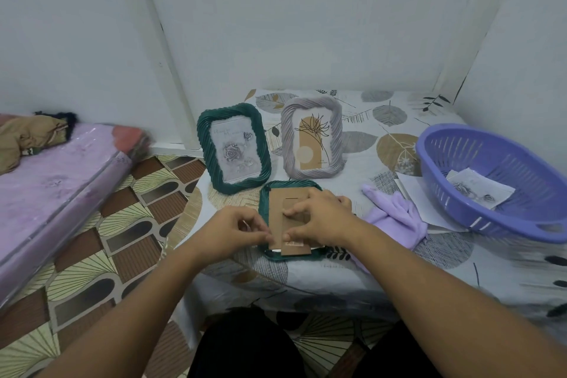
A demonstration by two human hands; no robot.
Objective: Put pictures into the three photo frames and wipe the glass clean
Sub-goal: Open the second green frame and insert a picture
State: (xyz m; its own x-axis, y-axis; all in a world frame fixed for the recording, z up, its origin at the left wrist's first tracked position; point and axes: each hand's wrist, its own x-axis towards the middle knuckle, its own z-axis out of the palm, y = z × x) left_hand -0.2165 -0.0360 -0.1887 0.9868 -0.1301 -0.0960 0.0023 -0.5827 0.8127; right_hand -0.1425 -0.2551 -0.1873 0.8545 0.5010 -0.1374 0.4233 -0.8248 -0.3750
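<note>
A dark green frame [264,193] lies face down near the table's front edge, its brown cardboard back panel [282,202] on top. My left hand [233,230] pinches the panel's lower left edge with curled fingers. My right hand [319,218] lies over the panel's right side, fingertips pressing at its middle and bottom. Behind them stand a second green frame [234,149] holding a grey rose picture and a pale grey frame [313,138] holding a tan plant print. A lilac cloth [395,218] lies just right of my right hand.
A purple plastic basket [497,181] at the right holds another rose picture [478,192]; white paper sheets [420,193] lie under it. The table [399,270] has a leaf-patterned cover and sits in a wall corner. A pink mattress [49,193] lies on the patterned floor at left.
</note>
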